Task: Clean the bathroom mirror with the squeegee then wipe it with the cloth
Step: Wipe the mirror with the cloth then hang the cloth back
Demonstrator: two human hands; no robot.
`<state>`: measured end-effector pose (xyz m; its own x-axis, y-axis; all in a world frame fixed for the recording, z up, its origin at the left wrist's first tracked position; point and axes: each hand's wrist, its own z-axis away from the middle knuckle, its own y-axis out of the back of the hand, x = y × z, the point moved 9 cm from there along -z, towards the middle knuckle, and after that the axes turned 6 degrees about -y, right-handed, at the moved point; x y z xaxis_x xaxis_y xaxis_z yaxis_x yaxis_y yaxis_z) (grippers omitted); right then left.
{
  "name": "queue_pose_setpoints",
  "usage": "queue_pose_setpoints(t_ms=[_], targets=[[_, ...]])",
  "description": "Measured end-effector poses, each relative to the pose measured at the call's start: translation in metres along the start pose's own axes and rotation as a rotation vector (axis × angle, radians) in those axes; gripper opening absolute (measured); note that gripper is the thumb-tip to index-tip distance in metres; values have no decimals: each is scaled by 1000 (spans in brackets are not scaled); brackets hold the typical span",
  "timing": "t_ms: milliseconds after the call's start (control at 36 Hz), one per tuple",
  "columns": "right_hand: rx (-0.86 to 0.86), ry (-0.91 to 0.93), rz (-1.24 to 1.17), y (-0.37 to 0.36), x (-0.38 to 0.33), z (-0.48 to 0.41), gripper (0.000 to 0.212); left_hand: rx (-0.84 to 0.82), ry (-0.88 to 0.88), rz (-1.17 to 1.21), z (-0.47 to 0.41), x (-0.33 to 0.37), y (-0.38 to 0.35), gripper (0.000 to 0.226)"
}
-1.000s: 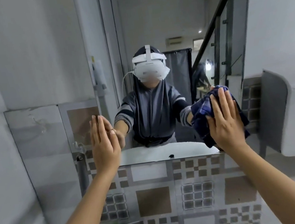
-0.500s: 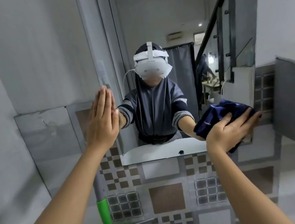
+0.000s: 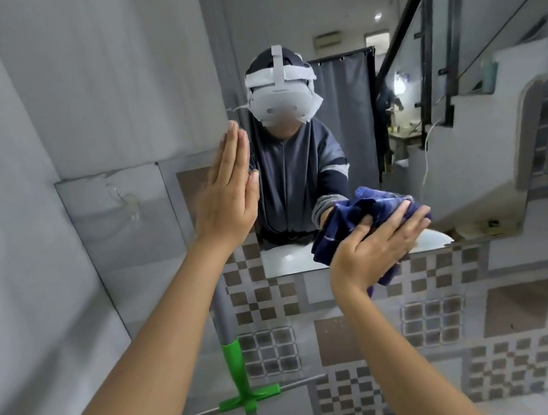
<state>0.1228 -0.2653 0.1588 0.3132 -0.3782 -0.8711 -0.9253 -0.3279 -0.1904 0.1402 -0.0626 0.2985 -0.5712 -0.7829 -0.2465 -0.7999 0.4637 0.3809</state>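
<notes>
Squeegee (image 3: 233, 360) is parked against the tiled wall below the mirror (image 3: 393, 123), so that pass looks done. On the wipe step: right hand (image 3: 371, 250) presses the blue cloth (image 3: 357, 221) flat at the mirror's bottom edge. Left hand (image 3: 229, 192) is open, palm braced at its left edge. Most of the glass probably still needs wiping.

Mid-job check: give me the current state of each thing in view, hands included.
Left hand: open and flat, fingers together, against the mirror's left edge, holding nothing.
Right hand: pressing the cloth to the glass.
Cloth: dark blue, bunched, at the mirror's lower edge.
Mirror: upright on the wall.
Squeegee: not in hand, standing against the tiled wall, blade down.
</notes>
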Motion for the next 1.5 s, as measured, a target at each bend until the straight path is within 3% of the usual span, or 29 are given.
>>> queue_pose_setpoints(t_ms=[111,278,472,694,861,1056,1194,1333,1417,1500], targets=[[-101,251,78,-19,-22,34,53,5,-25,10,3,-2,0,51],[-296,850,274,-47,-38,93,54,8,-28,42,9,-4,3,52],[-407,1306,403,-43,-35,98,59,17,12,83,25,0,-3,51],[-530,1494,465,-29,-30,78,51,56,107,113,40,12,-8,51],[-504,1431,496,-12,-20,46,51,77,179,141,43,21,-12,53],[-432,1171,473,18,3,-23,49,111,260,140,47,34,-17,54],[-346,768,269,53,37,-86,50,136,298,105,46,43,-16,54],[-220,153,0,81,86,-126,55,129,378,95,50,41,-21,57],[-131,-30,-124,85,99,-122,55,119,390,79,49,43,-21,58],[-91,-74,-169,79,96,-110,54,96,399,68,49,43,-22,59]])
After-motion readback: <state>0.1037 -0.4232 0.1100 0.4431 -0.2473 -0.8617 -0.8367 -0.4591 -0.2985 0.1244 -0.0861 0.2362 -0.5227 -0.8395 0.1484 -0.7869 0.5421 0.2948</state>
